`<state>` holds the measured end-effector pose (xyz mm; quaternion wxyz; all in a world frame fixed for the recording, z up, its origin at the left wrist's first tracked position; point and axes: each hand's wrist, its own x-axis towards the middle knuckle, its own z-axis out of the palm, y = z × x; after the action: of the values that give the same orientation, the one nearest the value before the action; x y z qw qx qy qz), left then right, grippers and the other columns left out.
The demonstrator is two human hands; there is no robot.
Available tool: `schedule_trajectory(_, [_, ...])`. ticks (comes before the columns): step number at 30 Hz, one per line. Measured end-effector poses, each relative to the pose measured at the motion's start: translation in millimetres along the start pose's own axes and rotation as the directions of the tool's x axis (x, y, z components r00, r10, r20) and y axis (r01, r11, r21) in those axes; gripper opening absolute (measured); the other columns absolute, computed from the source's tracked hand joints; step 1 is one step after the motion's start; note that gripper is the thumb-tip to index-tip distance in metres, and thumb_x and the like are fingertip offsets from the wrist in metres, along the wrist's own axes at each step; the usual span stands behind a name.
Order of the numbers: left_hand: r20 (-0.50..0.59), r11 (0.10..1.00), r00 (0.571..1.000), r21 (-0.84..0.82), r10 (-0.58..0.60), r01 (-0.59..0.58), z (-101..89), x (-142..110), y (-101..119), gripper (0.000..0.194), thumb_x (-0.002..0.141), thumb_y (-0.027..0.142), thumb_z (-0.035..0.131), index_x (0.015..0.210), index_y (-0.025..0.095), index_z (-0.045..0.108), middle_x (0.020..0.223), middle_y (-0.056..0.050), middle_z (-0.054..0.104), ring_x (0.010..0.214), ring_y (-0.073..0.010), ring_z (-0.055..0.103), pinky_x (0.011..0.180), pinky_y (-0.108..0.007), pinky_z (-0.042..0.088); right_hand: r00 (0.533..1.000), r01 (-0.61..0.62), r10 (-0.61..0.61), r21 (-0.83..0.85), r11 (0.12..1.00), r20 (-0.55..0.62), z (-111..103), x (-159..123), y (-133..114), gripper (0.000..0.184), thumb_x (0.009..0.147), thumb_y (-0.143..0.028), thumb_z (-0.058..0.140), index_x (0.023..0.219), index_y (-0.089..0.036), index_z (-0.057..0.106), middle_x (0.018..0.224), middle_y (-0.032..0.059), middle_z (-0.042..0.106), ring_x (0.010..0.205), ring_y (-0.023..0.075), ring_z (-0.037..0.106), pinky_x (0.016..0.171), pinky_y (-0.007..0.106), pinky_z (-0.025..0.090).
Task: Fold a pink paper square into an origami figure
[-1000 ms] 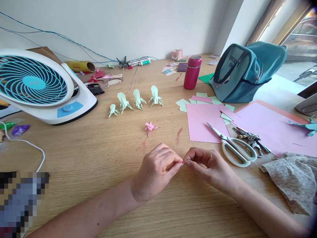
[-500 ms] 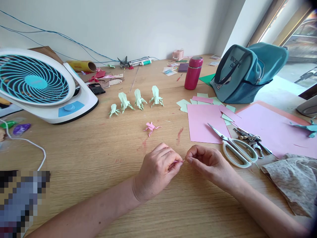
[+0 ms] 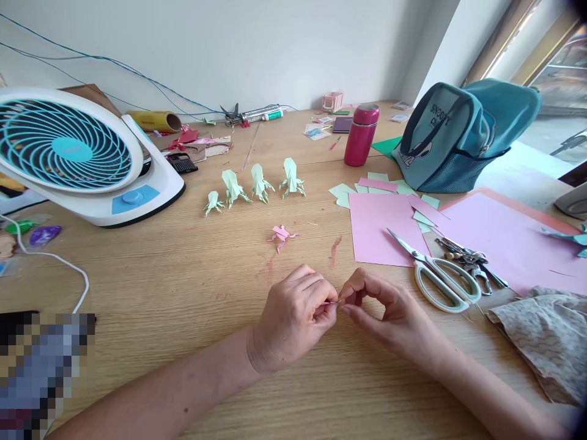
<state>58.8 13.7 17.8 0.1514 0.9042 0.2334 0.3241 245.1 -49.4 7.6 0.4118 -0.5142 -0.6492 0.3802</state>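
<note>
- Above the light-brown wooden desk (image 3: 183, 293), the fingers of the left hand (image 3: 296, 315) clamp a thin pink paper sliver (image 3: 330, 302), more exposed than a second ago.
- Just beside, the right hand (image 3: 394, 311) has its fingertips slightly more parted; whether they grip I cannot tell, so handling seems unfinished.
- Beyond, a small pink folded-paper figure (image 3: 281, 233) stands unmoved.

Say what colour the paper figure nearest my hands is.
Pink: the paper figure shows best in the head view.

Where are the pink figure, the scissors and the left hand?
Pink figure (image 3: 281, 233): head view, on its body.
Scissors (image 3: 420, 258): head view, where blades meet handles.
Left hand (image 3: 297, 310): head view, on its back.
</note>
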Motion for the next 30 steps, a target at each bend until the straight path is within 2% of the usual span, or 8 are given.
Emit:
schedule_trajectory(5, [-0.008, 1.0, 1.0, 0.017, 0.011, -0.011, 0.7, 0, 0, 0.021, 0.079, 0.0, 0.054, 0.07, 0.018, 0.051, 0.064, 0.001, 0.056, 0.065, -0.0134, 0.048, 0.058, -0.025, 0.037, 0.992, 0.108, -0.113, -0.096, 0.99, -0.048, 5, -1, 0, 0.007, 0.093, -0.02, 0.061, 0.086, -0.022, 0.062, 0.081, 0.0026, 0.061, 0.074, 0.016, 0.057, 0.068, 0.03, 0.046])
schedule_trajectory(8, [-0.003, 1.0, 1.0, 0.001, 0.008, -0.008, 1.6, -1, -1, 0.021, 0.08, 0.0, 0.054, 0.069, 0.017, 0.052, 0.065, 0.001, 0.056, 0.066, -0.0137, 0.049, 0.059, -0.026, 0.037, 0.991, 0.109, -0.116, -0.1, 0.989, -0.061, 5, 0, 0, 0.008, 0.093, -0.018, 0.061, 0.086, -0.021, 0.061, 0.081, 0.0026, 0.061, 0.074, 0.0158, 0.056, 0.068, 0.029, 0.045])
schedule_trajectory(10, [0.008, 0.995, 0.998, -0.081, -0.054, 0.055, 1.4, 0, -1, 0.019, 0.083, 0.002, 0.057, 0.07, 0.017, 0.054, 0.067, 0.001, 0.058, 0.068, -0.0142, 0.051, 0.062, -0.026, 0.039, 0.994, 0.078, -0.084, -0.087, 0.993, -0.07, 4, 0, -1, 0.007, 0.093, -0.018, 0.06, 0.086, -0.021, 0.061, 0.082, 0.0023, 0.061, 0.075, 0.0159, 0.056, 0.069, 0.029, 0.045])
schedule_trajectory(14, [0.037, 0.893, 0.963, -0.367, -0.266, 0.261, -1.0, 5, -3, 0.015, 0.087, 0.009, 0.062, 0.075, 0.018, 0.058, 0.074, 0.001, 0.059, 0.076, -0.0145, 0.055, 0.072, -0.027, 0.044, 0.998, -0.003, 0.0, -0.036, 0.999, -0.064, 4, 0, 0, 0.005, 0.095, -0.025, 0.059, 0.092, -0.022, 0.061, 0.089, 0.003, 0.062, 0.082, 0.0171, 0.057, 0.075, 0.03, 0.046])
schedule_trajectory(17, [0.053, 0.804, 0.936, -0.496, -0.348, 0.328, -1.2, 7, -3, 0.014, 0.085, 0.01, 0.063, 0.074, 0.018, 0.059, 0.079, 0.0, 0.055, 0.081, -0.0147, 0.053, 0.077, -0.028, 0.044, 0.999, -0.014, 0.014, -0.017, 1.0, -0.039, 10, 0, 0, 0.006, 0.094, -0.028, 0.061, 0.093, -0.022, 0.062, 0.092, 0.003, 0.059, 0.082, 0.0169, 0.054, 0.074, 0.029, 0.045])
schedule_trajectory(23, [0.092, 0.723, 0.903, -0.567, -0.42, 0.394, 5.1, 4, 1, 0.016, 0.083, 0.013, 0.063, 0.071, 0.018, 0.055, 0.078, 0.001, 0.051, 0.078, -0.0141, 0.049, 0.074, -0.027, 0.041, 0.999, -0.045, 0.045, 0.015, 0.999, 0.006, 24, -1, 2, 0.016, 0.094, -0.023, 0.058, 0.079, -0.02, 0.055, 0.079, -0.0002, 0.051, 0.067, 0.0128, 0.046, 0.059, 0.025, 0.037])
schedule_trajectory(30, [0.152, 0.69, 0.887, -0.576, -0.436, 0.439, 3.4, 5, 1, 0.007, 0.083, 0.017, 0.068, 0.076, 0.018, 0.065, 0.085, -0.001, 0.059, 0.084, -0.015, 0.055, 0.077, -0.027, 0.042, 0.999, -0.05, 0.051, 0.046, 0.998, -0.014, 24, 0, 7, 0.02, 0.092, -0.018, 0.057, 0.073, -0.02, 0.05, 0.072, -0.0032, 0.046, 0.064, 0.011, 0.042, 0.056, 0.023, 0.033])
